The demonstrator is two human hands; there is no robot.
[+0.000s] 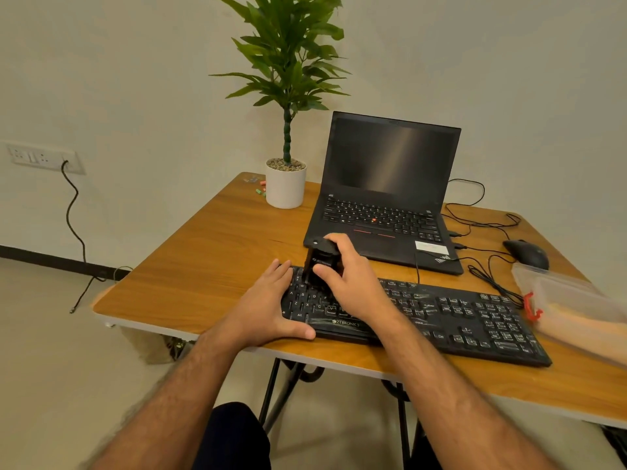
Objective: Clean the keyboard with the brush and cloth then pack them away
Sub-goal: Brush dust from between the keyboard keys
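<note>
Right hand: I saw my right hand (346, 276) over the left part of the keyboard, fingers curled round a black brush (320, 262), thumb on its near face, wrist bent down.
Brush: it stood about upright, its lower end down on the keys near the upper left rows; the bristles I could not see clearly.
Left hand: my left hand (268, 303) lay flat on the left end of the keyboard, fingers straight and together, thumb spread along the front edge; it held nothing, only pressed.
Forearms: both came up from the bottom of the view, the right one crossing over the front edge of the keyboard.
Keyboard: the black keyboard (458, 313) lay along the near edge of the wooden table (220, 239), slightly slanted.
Laptop: an open black laptop (386, 195) stood just behind the keyboard, screen dark.
Box: a clear plastic box (570, 296) with a red clip was at the right end of the keyboard.
Mouse: a black mouse (526, 254) lay behind that box.
Plant: a white potted plant (285, 184) stood at the far left of the laptop.
Cloth: I could not tell where it was.
</note>
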